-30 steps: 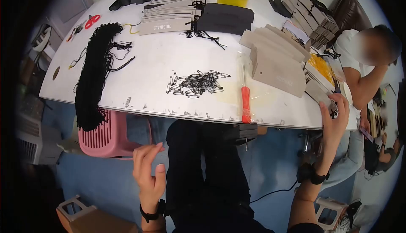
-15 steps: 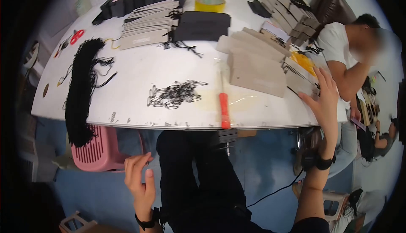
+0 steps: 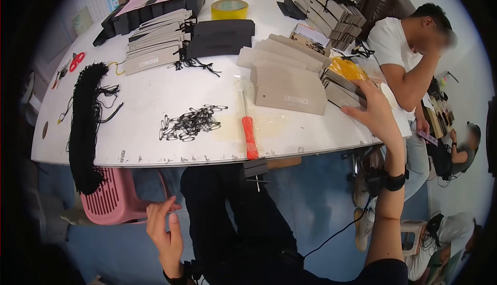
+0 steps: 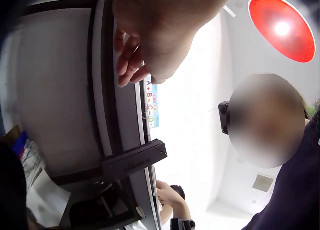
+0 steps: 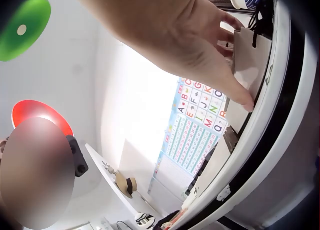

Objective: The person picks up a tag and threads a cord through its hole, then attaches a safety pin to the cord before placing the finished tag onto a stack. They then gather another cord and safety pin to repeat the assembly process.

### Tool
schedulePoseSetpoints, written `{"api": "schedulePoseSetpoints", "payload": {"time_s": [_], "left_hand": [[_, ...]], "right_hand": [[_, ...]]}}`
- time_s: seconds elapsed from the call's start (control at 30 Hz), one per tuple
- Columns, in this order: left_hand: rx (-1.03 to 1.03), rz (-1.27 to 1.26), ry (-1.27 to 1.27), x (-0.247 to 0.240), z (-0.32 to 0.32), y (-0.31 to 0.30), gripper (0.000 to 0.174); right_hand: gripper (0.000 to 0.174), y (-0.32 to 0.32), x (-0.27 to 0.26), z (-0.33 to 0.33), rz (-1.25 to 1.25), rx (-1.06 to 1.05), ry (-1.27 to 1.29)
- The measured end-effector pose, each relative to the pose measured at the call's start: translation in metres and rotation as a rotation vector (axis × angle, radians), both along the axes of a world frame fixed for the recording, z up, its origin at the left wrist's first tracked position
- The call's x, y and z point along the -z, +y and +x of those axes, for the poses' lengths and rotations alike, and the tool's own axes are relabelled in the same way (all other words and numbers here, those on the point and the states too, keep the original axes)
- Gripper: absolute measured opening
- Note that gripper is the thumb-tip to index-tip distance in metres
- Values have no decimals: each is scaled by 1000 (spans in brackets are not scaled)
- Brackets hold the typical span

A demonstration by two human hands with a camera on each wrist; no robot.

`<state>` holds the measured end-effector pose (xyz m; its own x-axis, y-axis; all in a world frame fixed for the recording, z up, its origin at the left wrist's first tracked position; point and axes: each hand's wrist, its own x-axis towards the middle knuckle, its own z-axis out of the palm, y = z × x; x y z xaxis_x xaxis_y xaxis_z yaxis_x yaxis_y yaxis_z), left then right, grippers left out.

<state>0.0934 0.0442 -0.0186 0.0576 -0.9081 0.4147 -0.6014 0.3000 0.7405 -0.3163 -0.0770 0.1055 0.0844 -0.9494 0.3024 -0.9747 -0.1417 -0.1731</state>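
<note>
My right hand (image 3: 374,110) reaches to the right side of the table, its thumb and fingers spread about a stack of grey-beige hang tags (image 3: 339,94) with black cords. In the right wrist view the thumb lies along a tag's (image 5: 245,57) face, and the other fingers are partly hidden behind it. Left of that hand lies a fanned pile of beige tags (image 3: 290,91) printed ORIGINALS. My left hand (image 3: 164,233) hangs empty in front of the table edge, fingers loosely bent. Black safety pins (image 3: 190,123) form a heap on the table between the hands.
A red-handled screwdriver (image 3: 249,136) lies at the front edge beside clear tape. Black cords (image 3: 85,124) drape over the left edge, above a pink stool (image 3: 111,197). Corded tags (image 3: 155,52), black cards (image 3: 221,36) and yellow tape (image 3: 229,10) stand farther back. A seated person (image 3: 401,52) is at the right.
The head view has turned right, so the table shifts left in it. My right hand has moved farther over the corded tags. The left hand stays empty below the table edge.
</note>
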Motion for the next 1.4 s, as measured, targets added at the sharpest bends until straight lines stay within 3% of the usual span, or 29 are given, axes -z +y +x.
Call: {"api": "schedulePoseSetpoints", "payload": {"time_s": [0.07, 0.3, 0.4, 0.53, 0.6, 0.63, 0.73, 0.8, 0.83, 0.9, 1.2, 1.3, 1.4], "left_hand": [[6, -12, -4, 0, 1, 0, 25], [18, -22, -7, 3, 11, 4, 23], [8, -22, 13, 10, 18, 5, 22], [-21, -10, 27, 12, 23, 9, 22], [-18, -18, 28, 14, 25, 11, 21], [-21, -20, 26, 15, 26, 11, 21], [-32, 12, 28, 15, 27, 13, 20], [-31, 15, 25, 16, 25, 13, 20], [-34, 16, 26, 16, 24, 13, 20], [-26, 19, 15, 17, 23, 13, 19], [-3, 25, 5, 17, 19, 11, 19], [-7, 36, 5, 18, 19, 11, 19], [-6, 43, -2, 17, 20, 12, 19]], "right_hand": [[54, 1, 1, 1, 22, -52, -125], [50, 9, -9, 3, -3, 5, -1], [47, 14, -34, -1, -269, -34, -3], [47, 3, -43, -7, -183, -11, -172], [48, -3, -32, -10, 143, -76, -148], [47, -3, -26, -9, 170, 6, -55], [44, -14, -8, -17, 105, -30, 67], [49, -24, -4, -28, -175, -311, 258], [49, -24, -6, -26, -175, -307, 257], [59, -23, -12, -17, 165, -99, 72], [70, -26, -15, -17, 234, -84, -13], [68, -25, -17, -15, 266, -51, 92], [65, -19, -11, -15, 226, -104, -12]]}}
